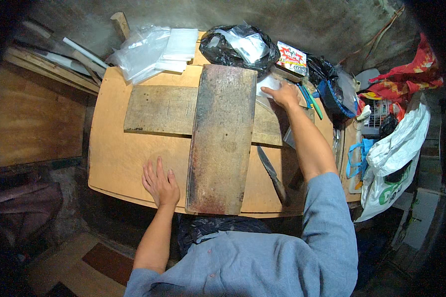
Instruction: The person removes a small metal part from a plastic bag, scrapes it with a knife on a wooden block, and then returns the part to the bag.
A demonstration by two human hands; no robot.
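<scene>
My left hand lies open on the light wooden table, its fingers spread. Right of it, a long stained wooden board lies lengthwise across another wooden board. My right hand reaches beyond the upper board's right side, to a white sheet or plastic piece. Its thumb stands apart from the fingers, over the white piece; the fingertips are partly hidden, and no held thing shows. A knife with a dark blade rests right of the long board, its handle toward me.
Clear plastic bags lie at the back left. A black plastic bag, a small printed box and a green pen-like item line the back right. White plastic bags hang at the right. Wooden panels stand left.
</scene>
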